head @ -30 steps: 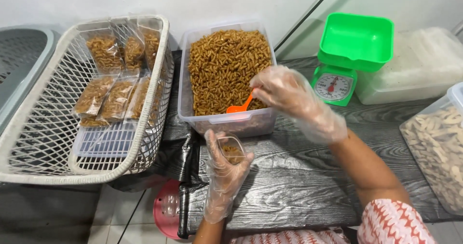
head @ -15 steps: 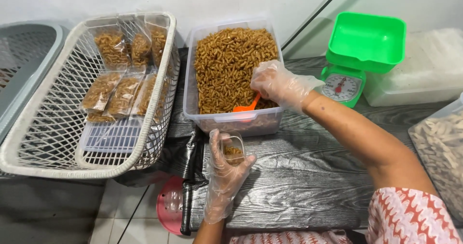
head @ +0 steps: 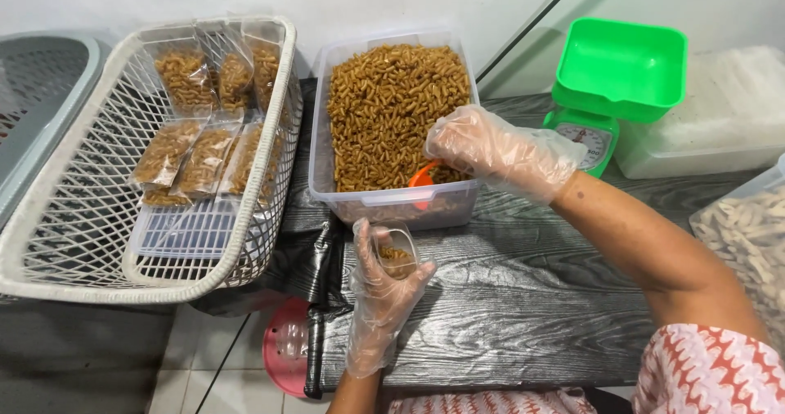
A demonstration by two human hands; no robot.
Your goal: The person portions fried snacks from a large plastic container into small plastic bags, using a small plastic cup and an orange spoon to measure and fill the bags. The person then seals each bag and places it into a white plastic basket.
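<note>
— While your right hand is in the clear tub, what's it gripping?
— My orange scoop, down among the snacks. My left hand clasps a small bag just below the tub.

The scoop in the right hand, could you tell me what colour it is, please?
Orange; the scoop shows best in the head view, under the right hand.
</note>
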